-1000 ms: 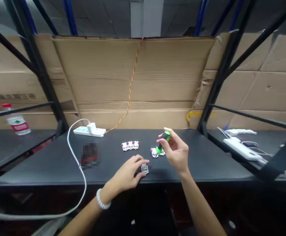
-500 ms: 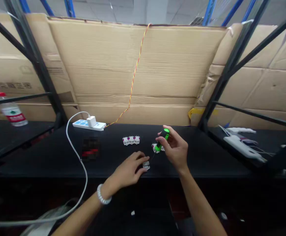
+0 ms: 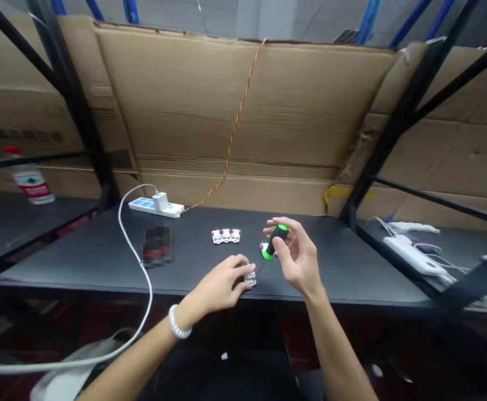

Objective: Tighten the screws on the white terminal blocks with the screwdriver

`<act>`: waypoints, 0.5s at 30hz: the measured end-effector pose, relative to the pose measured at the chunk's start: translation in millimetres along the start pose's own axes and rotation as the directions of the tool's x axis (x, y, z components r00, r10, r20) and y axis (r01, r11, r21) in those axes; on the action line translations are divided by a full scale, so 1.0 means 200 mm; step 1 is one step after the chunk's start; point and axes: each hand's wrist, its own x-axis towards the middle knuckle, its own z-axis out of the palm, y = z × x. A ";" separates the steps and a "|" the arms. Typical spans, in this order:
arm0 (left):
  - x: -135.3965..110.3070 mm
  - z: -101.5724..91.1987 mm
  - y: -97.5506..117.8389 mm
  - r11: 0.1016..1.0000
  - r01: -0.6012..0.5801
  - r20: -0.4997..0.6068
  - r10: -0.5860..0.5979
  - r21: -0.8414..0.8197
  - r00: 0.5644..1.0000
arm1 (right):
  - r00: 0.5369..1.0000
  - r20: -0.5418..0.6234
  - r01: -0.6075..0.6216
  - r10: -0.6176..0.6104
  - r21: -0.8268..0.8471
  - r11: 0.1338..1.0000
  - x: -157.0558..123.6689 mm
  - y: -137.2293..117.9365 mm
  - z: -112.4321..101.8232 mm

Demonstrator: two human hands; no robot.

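Your left hand (image 3: 220,284) lies on the black table (image 3: 101,256) with curled fingers pinching one small white connector block (image 3: 250,277), and your right hand (image 3: 296,257) is closed around one screwdriver (image 3: 273,245) with a black and green handle, tilted, with its thin shaft pointing down toward that block at 7 o'clock. I count a row of three white and pink blocks (image 3: 225,235) at 11 o'clock from the held block, and more behind the screwdriver, too hidden to count.

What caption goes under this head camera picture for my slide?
Right hand holds a green-and-black screwdriver over a small white part that the left hand steadies on the black table.
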 end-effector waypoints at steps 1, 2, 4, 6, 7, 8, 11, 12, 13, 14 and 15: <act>0.00 0.00 0.00 1.000 0.001 -0.003 -0.001 0.004 1.000 | 0.998 -0.050 0.022 -0.026 -0.084 0.996 0.01 0.00 0.00; 0.00 0.00 0.00 1.000 0.000 -0.003 0.000 0.006 1.000 | 0.994 -0.097 0.035 -0.052 -0.161 0.986 0.01 0.00 0.00; 0.00 0.01 -0.01 1.000 -0.004 0.000 0.004 0.013 1.000 | 0.987 -0.148 0.028 -0.063 -0.230 0.973 0.01 0.00 0.01; 0.00 0.00 0.00 1.000 -0.008 0.004 0.008 0.016 1.000 | 0.993 -0.114 -0.006 -0.014 -0.171 0.985 0.00 -0.01 0.01; 0.00 0.00 0.00 1.000 -0.011 0.005 0.011 0.014 1.000 | 0.997 -0.075 -0.020 0.011 -0.122 0.992 0.00 -0.01 0.01; 0.00 0.00 0.00 1.000 -0.013 0.004 0.013 0.012 1.000 | 0.999 -0.035 -0.030 0.028 -0.074 0.997 -0.01 -0.01 0.02; 0.00 0.00 0.01 1.000 -0.009 0.000 0.009 0.011 1.000 | 1.000 -0.003 -0.009 0.009 -0.012 1.000 -0.01 -0.01 0.02; 0.00 -0.01 0.01 1.000 -0.009 0.000 0.009 0.012 1.000 | 1.000 -0.020 0.011 -0.012 -0.039 0.999 -0.01 -0.01 0.02; 0.00 -0.01 0.02 1.000 -0.008 0.002 0.008 0.014 1.000 | 0.998 -0.048 0.028 -0.032 -0.083 0.996 -0.01 -0.01 0.03; 0.00 -0.01 0.02 1.000 -0.006 0.003 0.006 0.015 1.000 | 0.995 -0.087 0.037 -0.049 -0.134 0.990 0.00 -0.01 0.03; 0.00 -0.01 0.02 1.000 -0.003 0.006 0.003 0.014 1.000 | 0.990 -0.131 0.034 -0.058 -0.179 0.983 0.00 -0.01 0.03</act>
